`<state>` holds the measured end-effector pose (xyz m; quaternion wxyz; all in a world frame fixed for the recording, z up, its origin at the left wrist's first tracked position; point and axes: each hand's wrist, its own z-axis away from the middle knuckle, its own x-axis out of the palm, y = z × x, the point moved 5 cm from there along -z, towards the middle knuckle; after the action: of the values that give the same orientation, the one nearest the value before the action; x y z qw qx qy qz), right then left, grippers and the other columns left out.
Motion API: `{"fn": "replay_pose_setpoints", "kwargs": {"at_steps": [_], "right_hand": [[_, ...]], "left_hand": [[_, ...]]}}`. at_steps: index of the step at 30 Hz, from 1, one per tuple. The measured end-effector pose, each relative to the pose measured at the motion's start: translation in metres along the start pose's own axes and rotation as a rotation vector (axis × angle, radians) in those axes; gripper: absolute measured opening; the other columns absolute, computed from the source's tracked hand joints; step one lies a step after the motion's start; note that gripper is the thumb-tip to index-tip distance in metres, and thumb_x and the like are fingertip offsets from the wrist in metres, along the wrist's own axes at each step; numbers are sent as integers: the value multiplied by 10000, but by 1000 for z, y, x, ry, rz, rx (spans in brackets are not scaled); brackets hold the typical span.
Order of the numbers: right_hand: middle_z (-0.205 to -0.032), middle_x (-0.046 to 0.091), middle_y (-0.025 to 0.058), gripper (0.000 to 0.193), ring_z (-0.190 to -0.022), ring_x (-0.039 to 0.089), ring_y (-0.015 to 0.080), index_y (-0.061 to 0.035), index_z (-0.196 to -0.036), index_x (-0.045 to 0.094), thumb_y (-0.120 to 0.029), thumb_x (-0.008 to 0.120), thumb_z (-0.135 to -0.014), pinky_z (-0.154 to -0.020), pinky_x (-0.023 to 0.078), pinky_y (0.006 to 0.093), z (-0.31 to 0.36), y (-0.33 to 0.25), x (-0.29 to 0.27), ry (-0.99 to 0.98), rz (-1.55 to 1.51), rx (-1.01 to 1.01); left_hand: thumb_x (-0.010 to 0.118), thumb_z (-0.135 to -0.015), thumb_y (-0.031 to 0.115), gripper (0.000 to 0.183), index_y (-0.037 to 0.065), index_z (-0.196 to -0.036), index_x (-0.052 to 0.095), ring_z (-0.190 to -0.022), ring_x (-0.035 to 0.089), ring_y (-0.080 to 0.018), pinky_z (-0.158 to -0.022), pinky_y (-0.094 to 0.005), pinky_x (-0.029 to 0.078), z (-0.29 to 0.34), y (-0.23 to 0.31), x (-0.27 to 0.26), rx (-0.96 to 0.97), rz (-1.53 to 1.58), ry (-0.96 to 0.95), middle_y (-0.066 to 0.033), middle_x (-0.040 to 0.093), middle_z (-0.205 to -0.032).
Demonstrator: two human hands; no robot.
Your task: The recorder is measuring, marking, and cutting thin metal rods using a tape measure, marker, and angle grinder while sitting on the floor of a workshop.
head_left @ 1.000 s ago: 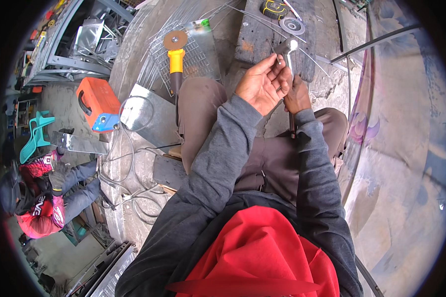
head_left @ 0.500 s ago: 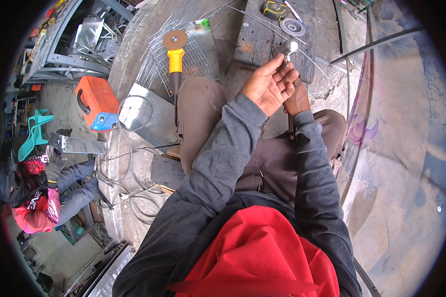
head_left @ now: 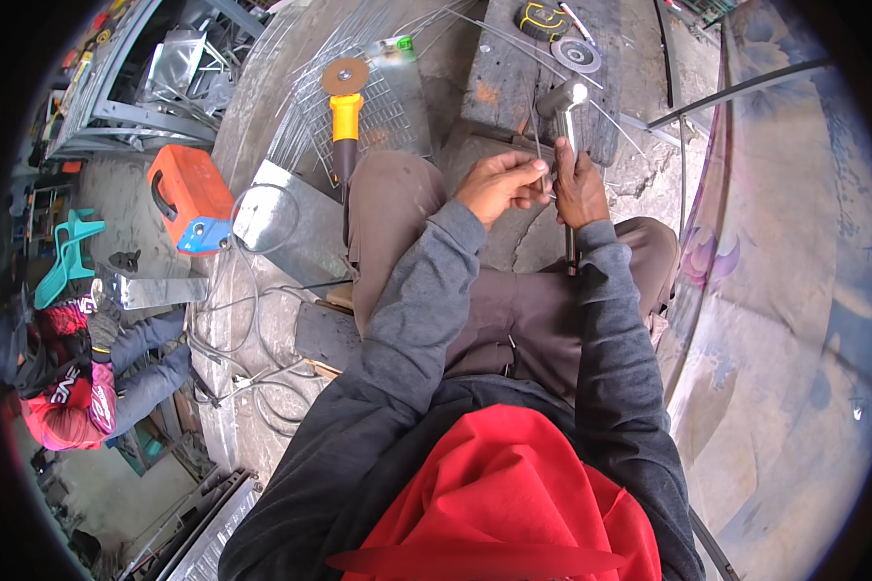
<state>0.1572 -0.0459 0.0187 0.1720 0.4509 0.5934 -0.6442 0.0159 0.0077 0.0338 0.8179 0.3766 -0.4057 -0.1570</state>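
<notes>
My right hand [head_left: 583,192] is wrapped round the shaft of a metal hammer [head_left: 565,126]. Its shiny head points away from me, and the handle's end runs down beside my right forearm. Close by on the left, my left hand [head_left: 502,186] pinches a thin metal rod [head_left: 539,136] between thumb and fingers, upright alongside the hammer. The rod's lower end is partly hidden by my fingers. Both hands are held above my lap, short of a dark wooden block [head_left: 494,82].
On the block lie a yellow tape measure [head_left: 541,21] and a grinding disc [head_left: 576,54]. An angle grinder [head_left: 346,121] rests on wire mesh [head_left: 388,116] to the left, near an orange machine [head_left: 192,194] with cables. Another person [head_left: 77,397] sits far left.
My left hand has drawn back toward me and left, away from the hammer head. The hammer's shaft and my right hand's grip now show, and the thin rod stands out clearly.
</notes>
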Motion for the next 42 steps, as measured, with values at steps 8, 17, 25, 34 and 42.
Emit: {"fn": "replay_pose_setpoints", "kwargs": {"at_steps": [8,17,25,34,42], "right_hand": [[-802,550,188,526,-501,590,289,8,-1034,552,-477,352,-999,-337,463,352,-3,12,6,-5,-169,246],[-843,535,189,404,-521,591,295,-34,-1127,534,-380,358,-1014,-340,483,350,1,11,8,-26,-142,209],[-860,525,183,375,-523,585,290,-42,-1148,523,-351,356,-1017,-333,481,339,-1,5,5,-102,-199,348],[-850,604,276,520,-691,630,417,-23,-1061,572,-506,395,-977,-554,534,457,1,3,-1,100,88,-57],[-824,611,323,602,-817,600,499,26,-977,593,-552,429,-947,-718,472,519,-18,-34,-21,23,-229,376]], "left_hand": [[644,-902,328,304,55,-1035,624,-763,655,-104,-653,-231,442,-12,-30,-28,23,-387,164,-33,698,-862],[632,-912,273,278,20,-1027,619,-710,622,-99,-600,-231,440,-22,-45,-41,200,-370,243,-26,664,-789],[633,-908,263,268,14,-1007,629,-693,610,-97,-575,-231,431,-22,-36,-43,137,-388,320,-24,656,-778],[643,-900,279,281,21,-1010,639,-685,610,-93,-586,-232,431,-31,-26,-40,151,-371,373,-19,662,-788],[653,-892,271,284,7,-996,647,-667,610,-97,-595,-241,447,-30,-29,-47,143,-343,383,-31,668,-784]]}}
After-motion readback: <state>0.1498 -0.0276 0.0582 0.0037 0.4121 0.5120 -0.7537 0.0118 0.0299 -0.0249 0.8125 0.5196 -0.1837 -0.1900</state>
